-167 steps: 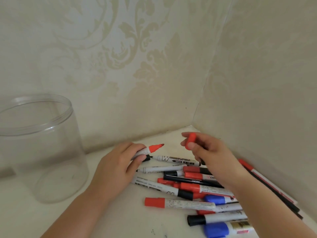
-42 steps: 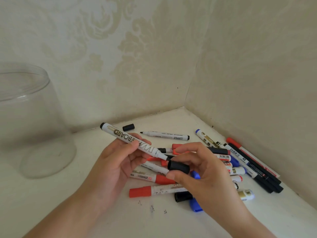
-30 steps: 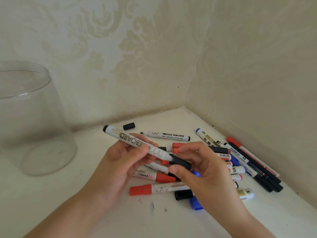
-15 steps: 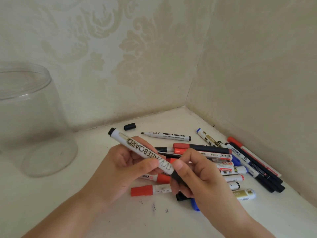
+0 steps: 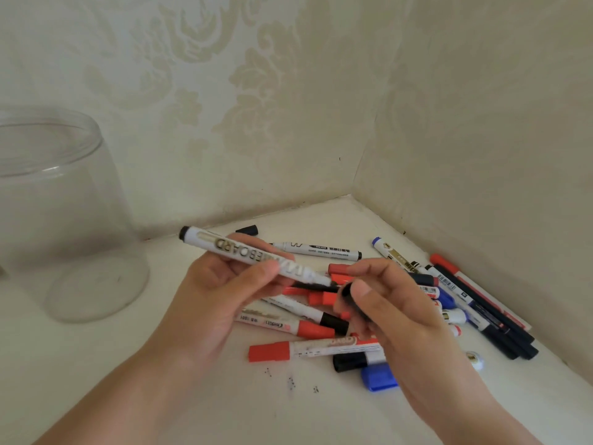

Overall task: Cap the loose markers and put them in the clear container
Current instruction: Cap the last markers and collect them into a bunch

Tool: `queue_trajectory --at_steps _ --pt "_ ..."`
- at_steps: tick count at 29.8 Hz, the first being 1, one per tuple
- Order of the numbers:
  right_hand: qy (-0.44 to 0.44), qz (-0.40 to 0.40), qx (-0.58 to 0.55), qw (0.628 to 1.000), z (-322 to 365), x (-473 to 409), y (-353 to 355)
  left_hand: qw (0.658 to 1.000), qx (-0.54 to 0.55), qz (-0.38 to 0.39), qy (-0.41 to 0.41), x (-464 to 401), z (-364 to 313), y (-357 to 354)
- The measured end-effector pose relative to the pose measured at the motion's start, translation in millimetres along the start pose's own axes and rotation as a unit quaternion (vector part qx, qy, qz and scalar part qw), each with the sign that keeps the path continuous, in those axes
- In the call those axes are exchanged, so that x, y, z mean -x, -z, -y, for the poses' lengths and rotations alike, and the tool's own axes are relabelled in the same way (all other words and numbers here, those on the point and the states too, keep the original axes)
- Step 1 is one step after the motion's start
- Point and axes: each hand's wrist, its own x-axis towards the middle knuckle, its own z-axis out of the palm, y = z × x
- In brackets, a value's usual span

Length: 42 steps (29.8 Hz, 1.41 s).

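My left hand [image 5: 218, 293] grips a white whiteboard marker [image 5: 250, 255] by its barrel and holds it slanted above the pile, black end up-left. My right hand [image 5: 394, 316] pinches a black cap [image 5: 347, 295] just below-right of the marker's tip, its open mouth facing the tip with a small gap between them. The clear container [image 5: 64, 203] stands at the far left with nothing visible inside. A pile of red, black and blue markers [image 5: 321, 330] lies under and right of my hands.
A loose black cap [image 5: 247, 230] lies near the back wall, and next to it an uncapped white marker [image 5: 316, 250]. Long dark pens [image 5: 487, 309] lie along the right wall. Two walls meet in a corner behind the pile. Dark specks [image 5: 290, 382] mark the white surface.
Half a second ago the black cap sat over the marker's tip under my right fingers. Now the cap is off the tip, slightly lower right. The marker is less steeply tilted.
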Motion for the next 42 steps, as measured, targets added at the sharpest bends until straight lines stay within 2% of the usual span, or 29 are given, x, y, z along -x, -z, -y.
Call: queue_trajectory --at_steps 3,6,9,13,18,21,24,28,31,33,37,39,42 --pt "-0.02 -0.003 -0.096 0.995 2.9 -3.5 8.5 0.998 0.052 -0.043 0.005 -4.5 1.6 8.7" --pt "-0.069 0.02 -0.227 0.971 1.0 -7.5 13.4 0.995 0.074 -0.057 0.02 -6.3 5.2 9.9" --pt "-0.089 0.024 -0.282 0.955 -1.5 -10.6 15.4 0.993 0.092 -0.067 0.029 -7.1 8.0 9.3" --pt "-0.074 0.026 -0.301 0.951 -3.3 -13.1 17.7 0.991 0.103 -0.075 0.035 -9.4 10.8 11.5" --pt "-0.055 0.066 -0.322 0.943 -9.5 -15.9 20.7 0.989 0.109 -0.087 0.048 -11.1 12.5 12.8" --pt "-0.043 0.089 -0.31 0.946 -11.3 -15.8 21.6 0.99 0.106 -0.08 0.046 -10.6 12.5 13.7" --pt "-0.044 0.078 -0.283 0.955 -9.6 -13.7 21.3 0.991 0.103 -0.072 0.04 -9.8 11.7 14.4" --pt "-0.022 0.069 -0.167 0.983 -1.5 -8.5 16.6 0.99 0.097 -0.094 0.027 -9.7 7.3 14.0" --pt "-0.028 0.037 -0.003 0.999 1.7 -10.6 12.7 0.979 0.085 -0.185 0.029 -12.8 6.1 18.1" --pt "-0.024 0.02 0.136 0.99 3.6 -17.0 9.2 0.967 0.083 -0.238 0.03 -14.5 4.5 20.9" --pt "0.045 0.042 0.41 0.91 13.3 -43.9 -3.3 0.956 0.08 -0.279 0.031 -16.6 4.3 22.5" --pt "0.074 0.056 0.485 0.869 12.4 -65.1 -9.8 0.956 0.086 -0.278 0.03 -16.4 4.4 21.9" --pt "0.073 0.063 0.556 0.826 3.9 -94.5 -18.9 0.956 0.091 -0.276 0.031 -16.3 4.7 22.5"
